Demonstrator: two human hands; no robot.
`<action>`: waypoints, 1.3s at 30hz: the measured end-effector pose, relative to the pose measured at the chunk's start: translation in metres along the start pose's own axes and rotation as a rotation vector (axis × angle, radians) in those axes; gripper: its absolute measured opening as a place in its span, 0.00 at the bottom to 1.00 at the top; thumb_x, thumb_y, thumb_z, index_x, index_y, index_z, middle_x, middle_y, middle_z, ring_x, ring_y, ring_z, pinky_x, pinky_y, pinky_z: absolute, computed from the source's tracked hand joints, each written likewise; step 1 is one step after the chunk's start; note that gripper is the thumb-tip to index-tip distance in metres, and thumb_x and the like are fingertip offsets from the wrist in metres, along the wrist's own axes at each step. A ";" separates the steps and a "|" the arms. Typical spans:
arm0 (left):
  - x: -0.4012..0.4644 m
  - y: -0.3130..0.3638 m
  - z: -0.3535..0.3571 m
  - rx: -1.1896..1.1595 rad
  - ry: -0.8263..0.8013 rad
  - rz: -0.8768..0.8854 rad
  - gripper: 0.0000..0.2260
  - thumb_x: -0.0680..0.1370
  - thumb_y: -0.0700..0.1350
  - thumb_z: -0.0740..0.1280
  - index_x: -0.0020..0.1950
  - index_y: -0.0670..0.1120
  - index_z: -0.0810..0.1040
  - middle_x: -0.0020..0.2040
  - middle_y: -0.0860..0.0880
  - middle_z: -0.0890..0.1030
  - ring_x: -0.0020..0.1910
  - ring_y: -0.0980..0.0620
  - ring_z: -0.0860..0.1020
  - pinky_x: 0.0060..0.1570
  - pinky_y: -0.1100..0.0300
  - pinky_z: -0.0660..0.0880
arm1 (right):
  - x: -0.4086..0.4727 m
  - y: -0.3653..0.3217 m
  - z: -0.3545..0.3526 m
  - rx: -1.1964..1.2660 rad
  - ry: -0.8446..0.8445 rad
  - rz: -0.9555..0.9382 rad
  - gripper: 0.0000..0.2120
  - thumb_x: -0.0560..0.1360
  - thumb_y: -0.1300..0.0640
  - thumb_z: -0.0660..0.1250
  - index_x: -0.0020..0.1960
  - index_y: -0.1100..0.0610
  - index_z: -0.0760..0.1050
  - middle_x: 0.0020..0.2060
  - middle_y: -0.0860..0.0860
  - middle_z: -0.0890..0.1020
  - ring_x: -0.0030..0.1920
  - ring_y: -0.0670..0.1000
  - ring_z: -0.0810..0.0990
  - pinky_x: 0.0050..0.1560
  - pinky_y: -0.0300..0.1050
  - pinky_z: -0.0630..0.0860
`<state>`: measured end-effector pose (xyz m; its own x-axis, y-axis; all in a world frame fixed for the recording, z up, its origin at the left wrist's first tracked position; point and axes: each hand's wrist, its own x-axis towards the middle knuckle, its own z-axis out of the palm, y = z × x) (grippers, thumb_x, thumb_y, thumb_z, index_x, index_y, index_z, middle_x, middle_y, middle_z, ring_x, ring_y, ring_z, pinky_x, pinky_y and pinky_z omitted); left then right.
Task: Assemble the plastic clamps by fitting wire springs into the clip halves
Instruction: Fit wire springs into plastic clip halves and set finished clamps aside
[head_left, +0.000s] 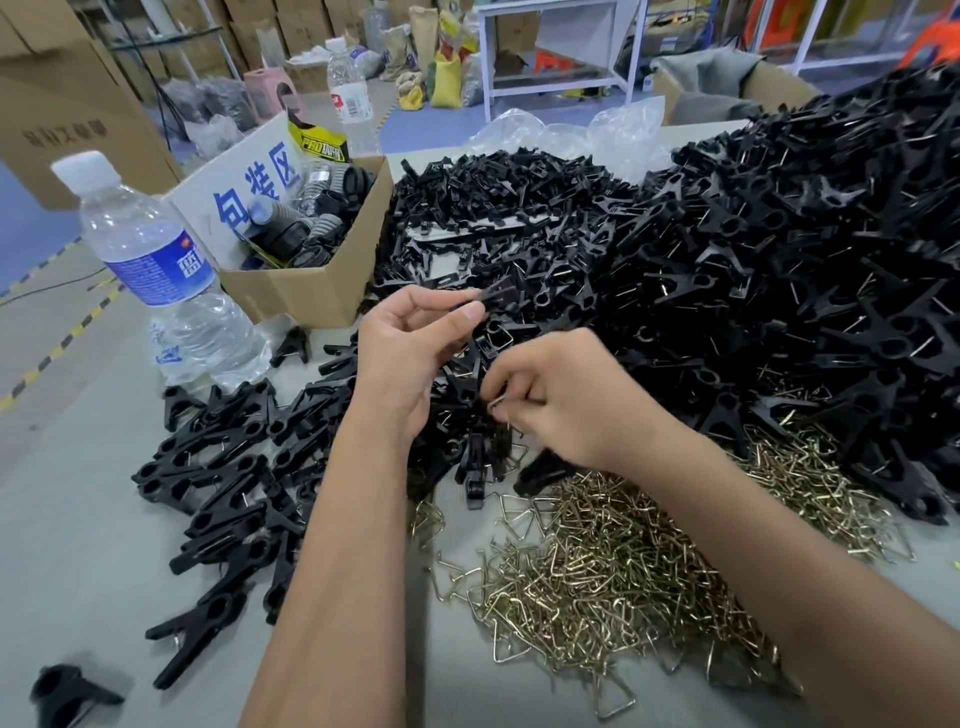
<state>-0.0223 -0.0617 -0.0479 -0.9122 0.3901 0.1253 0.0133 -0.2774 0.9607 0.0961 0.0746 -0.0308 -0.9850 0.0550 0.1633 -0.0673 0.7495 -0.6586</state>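
The left hand (410, 343) pinches a clip half (493, 297) above the near edge of the black pile, while the right hand (566, 400), just right of it, pinches a spring (497, 402). This looks like the gathering step; next the spring's ends need lining up with the half's slots.

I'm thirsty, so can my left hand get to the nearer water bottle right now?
Probably not right away: the left hand is pinching a black clip half. The nearer water bottle stands unobstructed to its left.
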 end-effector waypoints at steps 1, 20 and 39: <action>0.000 0.000 0.000 -0.011 -0.003 0.000 0.08 0.73 0.32 0.76 0.44 0.43 0.84 0.47 0.45 0.88 0.45 0.51 0.85 0.49 0.60 0.82 | -0.001 0.005 -0.003 0.149 0.074 0.042 0.05 0.76 0.64 0.76 0.49 0.56 0.85 0.33 0.50 0.85 0.32 0.46 0.85 0.40 0.41 0.84; -0.002 -0.007 0.003 0.173 -0.394 0.095 0.16 0.66 0.26 0.78 0.41 0.45 0.79 0.49 0.43 0.88 0.48 0.46 0.87 0.47 0.57 0.83 | -0.014 0.035 -0.004 0.952 0.560 0.340 0.03 0.74 0.63 0.78 0.41 0.58 0.86 0.37 0.54 0.87 0.34 0.49 0.83 0.35 0.39 0.80; -0.009 -0.005 0.016 0.058 -0.447 0.127 0.17 0.65 0.30 0.78 0.41 0.42 0.72 0.43 0.48 0.88 0.51 0.52 0.87 0.48 0.61 0.82 | -0.020 0.037 -0.014 1.474 -0.065 0.324 0.17 0.71 0.49 0.74 0.58 0.53 0.85 0.39 0.53 0.83 0.31 0.45 0.81 0.26 0.31 0.77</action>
<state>-0.0080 -0.0499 -0.0500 -0.6360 0.6999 0.3251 0.1476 -0.3032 0.9414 0.1158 0.1102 -0.0477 -0.9905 0.0251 -0.1352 0.0927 -0.6044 -0.7913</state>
